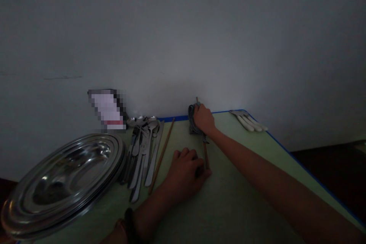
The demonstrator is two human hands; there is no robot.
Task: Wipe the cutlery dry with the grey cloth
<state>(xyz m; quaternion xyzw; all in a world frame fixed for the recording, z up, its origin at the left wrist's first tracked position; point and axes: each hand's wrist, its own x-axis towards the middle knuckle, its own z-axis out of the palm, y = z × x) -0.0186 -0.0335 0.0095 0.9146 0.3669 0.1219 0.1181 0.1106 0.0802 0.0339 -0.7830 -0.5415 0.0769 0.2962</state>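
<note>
My left hand pinches the near end of a wooden chopstick between thumb and fingers. Farther up the same stick, my right hand is closed on a dark patterned cloth that wraps around it. The chopstick's far tip pokes out beyond the cloth, close to the wall. Another chopstick lies on the table to the left of my hands. Beside it is a bunch of metal cutlery, with spoons, forks and knives side by side.
Stacked oval metal trays fill the table's left side. A blurred-out phone-like device leans by the wall. Several pale-handled utensils lie at the far right corner of the green table, which has a blue edge.
</note>
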